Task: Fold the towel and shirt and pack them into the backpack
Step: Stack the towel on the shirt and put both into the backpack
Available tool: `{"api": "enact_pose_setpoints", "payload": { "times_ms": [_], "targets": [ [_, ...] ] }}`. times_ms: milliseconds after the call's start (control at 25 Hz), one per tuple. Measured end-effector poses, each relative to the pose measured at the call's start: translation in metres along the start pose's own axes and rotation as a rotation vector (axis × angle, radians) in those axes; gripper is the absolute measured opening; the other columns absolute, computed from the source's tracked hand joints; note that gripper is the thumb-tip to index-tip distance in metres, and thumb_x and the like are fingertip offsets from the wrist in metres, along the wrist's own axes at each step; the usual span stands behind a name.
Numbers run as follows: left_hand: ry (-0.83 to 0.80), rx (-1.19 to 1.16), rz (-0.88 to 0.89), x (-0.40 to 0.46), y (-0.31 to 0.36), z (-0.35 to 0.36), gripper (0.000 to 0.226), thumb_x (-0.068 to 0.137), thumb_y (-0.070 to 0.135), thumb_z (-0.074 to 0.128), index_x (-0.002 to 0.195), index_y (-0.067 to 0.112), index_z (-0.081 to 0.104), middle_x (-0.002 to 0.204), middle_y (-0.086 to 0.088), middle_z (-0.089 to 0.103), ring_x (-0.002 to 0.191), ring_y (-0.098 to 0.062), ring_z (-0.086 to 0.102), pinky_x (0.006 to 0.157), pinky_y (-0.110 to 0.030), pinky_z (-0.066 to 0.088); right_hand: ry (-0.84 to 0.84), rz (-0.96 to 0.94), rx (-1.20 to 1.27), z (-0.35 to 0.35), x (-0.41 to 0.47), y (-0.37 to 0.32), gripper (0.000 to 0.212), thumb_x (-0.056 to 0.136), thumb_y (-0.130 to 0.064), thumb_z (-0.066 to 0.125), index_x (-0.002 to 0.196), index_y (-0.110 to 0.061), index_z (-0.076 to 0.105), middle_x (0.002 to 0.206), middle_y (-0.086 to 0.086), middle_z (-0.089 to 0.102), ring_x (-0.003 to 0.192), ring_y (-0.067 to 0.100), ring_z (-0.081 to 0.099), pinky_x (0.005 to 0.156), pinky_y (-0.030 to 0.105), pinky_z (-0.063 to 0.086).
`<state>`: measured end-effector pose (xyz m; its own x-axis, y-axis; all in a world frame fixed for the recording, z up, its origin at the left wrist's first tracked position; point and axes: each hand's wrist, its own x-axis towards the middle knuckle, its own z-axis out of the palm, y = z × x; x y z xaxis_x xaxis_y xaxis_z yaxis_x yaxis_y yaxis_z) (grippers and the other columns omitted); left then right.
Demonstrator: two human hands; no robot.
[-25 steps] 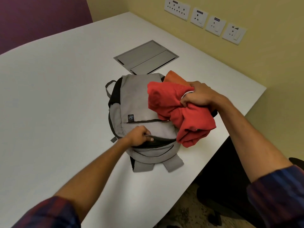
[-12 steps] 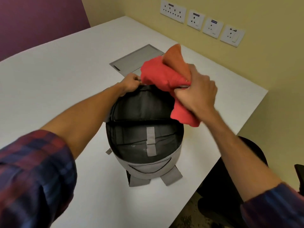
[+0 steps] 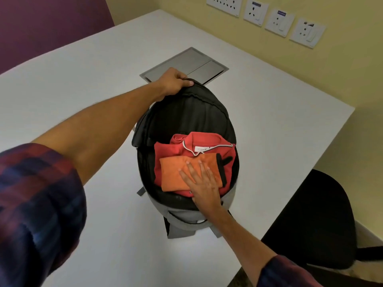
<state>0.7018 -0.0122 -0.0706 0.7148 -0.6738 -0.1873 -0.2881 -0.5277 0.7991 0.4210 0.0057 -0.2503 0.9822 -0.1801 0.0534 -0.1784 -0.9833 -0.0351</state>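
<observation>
The grey backpack (image 3: 186, 221) lies on the white table with its main compartment wide open, black lining showing. My left hand (image 3: 173, 81) grips the top edge of the raised flap and holds it back. Inside lies the folded red shirt (image 3: 204, 146), collar and label facing up. The folded orange towel (image 3: 176, 171) rests on top of the shirt. My right hand (image 3: 202, 183) lies flat on the towel, fingers spread, pressing it down.
A grey metal cable hatch (image 3: 186, 63) is set into the table (image 3: 83, 79) just behind the backpack. Wall sockets (image 3: 279, 21) line the yellow wall. A black chair (image 3: 315, 220) stands at the table's right edge, close to my right arm.
My right hand carried the bundled shirt and towel from above the bag down into the open compartment and now presses flat on them. My left hand still holds the flap open.
</observation>
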Motion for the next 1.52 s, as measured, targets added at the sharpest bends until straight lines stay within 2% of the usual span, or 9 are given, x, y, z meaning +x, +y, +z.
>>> {"api": "enact_pose_setpoints", "payload": {
  "times_ms": [360,520,640,720,920,1040,1160,1240,1521],
  "targets": [
    [0.194,0.012,0.114,-0.004,0.015,-0.017,0.023,0.093,0.026,0.06,0.091,0.007,0.073,0.083,-0.006,0.064,0.075,-0.014,0.055,0.072,-0.025,0.044,-0.326,-0.156,0.077,-0.05,0.042,0.015,0.076,0.071,-0.037,0.062,0.143,-0.032,0.039,0.147,0.0,0.045,0.125,0.033,0.049,0.095,0.041,0.046],
    [0.185,0.052,0.139,-0.007,0.02,-0.018,0.027,0.094,0.027,0.06,0.095,0.002,0.072,0.089,-0.014,0.066,0.077,-0.016,0.055,0.074,-0.028,0.045,-0.052,-0.038,0.244,-0.06,0.063,0.025,0.079,0.069,-0.081,0.032,0.12,-0.027,0.062,0.115,0.002,0.068,0.11,0.025,0.059,0.1,0.044,0.039],
    [0.188,0.06,0.152,-0.011,0.021,-0.018,0.027,0.094,0.027,0.059,0.096,0.003,0.072,0.096,-0.018,0.069,0.078,-0.016,0.056,0.075,-0.028,0.046,-0.064,0.238,0.191,-0.035,0.062,0.023,0.094,0.073,-0.084,0.023,0.146,-0.027,0.037,0.155,0.001,0.032,0.144,0.031,0.021,0.111,0.062,0.013],
    [0.186,0.065,0.156,-0.012,0.022,-0.018,0.027,0.095,0.026,0.058,0.098,0.004,0.072,0.098,-0.016,0.069,0.08,-0.016,0.058,0.076,-0.027,0.047,-0.253,0.317,0.208,-0.014,0.055,0.019,0.099,0.071,-0.088,0.024,0.152,-0.031,0.019,0.162,-0.004,0.008,0.148,0.035,-0.001,0.107,0.071,0.003],
    [0.214,0.056,0.206,-0.016,0.029,-0.017,0.029,0.094,0.027,0.059,0.093,0.002,0.071,0.093,-0.02,0.067,0.075,-0.016,0.054,0.071,-0.026,0.044,-0.448,0.288,0.289,-0.016,0.08,0.037,0.093,0.078,-0.085,0.025,0.151,-0.028,0.024,0.161,-0.002,0.017,0.148,0.032,0.006,0.11,0.068,0.004],
    [0.195,0.102,0.207,-0.019,0.026,-0.013,0.032,0.094,0.027,0.058,0.093,-0.002,0.07,0.093,-0.023,0.066,0.072,-0.016,0.052,0.07,-0.026,0.043,-0.272,0.308,0.295,-0.021,0.07,0.039,0.085,0.083,-0.077,0.036,0.148,-0.022,0.033,0.156,0.004,0.03,0.145,0.027,0.02,0.114,0.061,0.014],
    [0.187,0.136,0.203,-0.022,0.021,-0.012,0.034,0.095,0.027,0.057,0.092,-0.005,0.068,0.091,-0.024,0.064,0.072,-0.017,0.051,0.068,-0.026,0.041,0.043,0.8,0.473,-0.024,0.04,0.034,0.094,0.077,-0.067,0.058,0.147,-0.01,0.031,0.149,0.012,0.037,0.138,0.03,0.033,0.111,0.051,0.028],
    [0.193,0.139,0.191,-0.021,0.021,-0.013,0.033,0.095,0.027,0.057,0.093,-0.004,0.069,0.09,-0.022,0.064,0.073,-0.017,0.052,0.07,-0.027,0.042,-0.1,1.099,0.697,-0.026,0.027,0.034,0.107,0.07,-0.071,0.063,0.147,-0.008,0.025,0.147,0.015,0.037,0.134,0.033,0.038,0.108,0.049,0.035],
    [0.206,0.098,0.168,-0.019,0.022,-0.011,0.03,0.094,0.027,0.058,0.094,0.0,0.07,0.093,-0.023,0.065,0.076,-0.018,0.052,0.071,-0.028,0.042,-0.09,0.92,1.099,-0.021,0.043,0.057,0.073,0.063,-0.041,0.085,0.125,-0.016,0.055,0.119,0.005,0.062,0.112,0.027,0.058,0.095,0.039,0.048]
  ]
}}
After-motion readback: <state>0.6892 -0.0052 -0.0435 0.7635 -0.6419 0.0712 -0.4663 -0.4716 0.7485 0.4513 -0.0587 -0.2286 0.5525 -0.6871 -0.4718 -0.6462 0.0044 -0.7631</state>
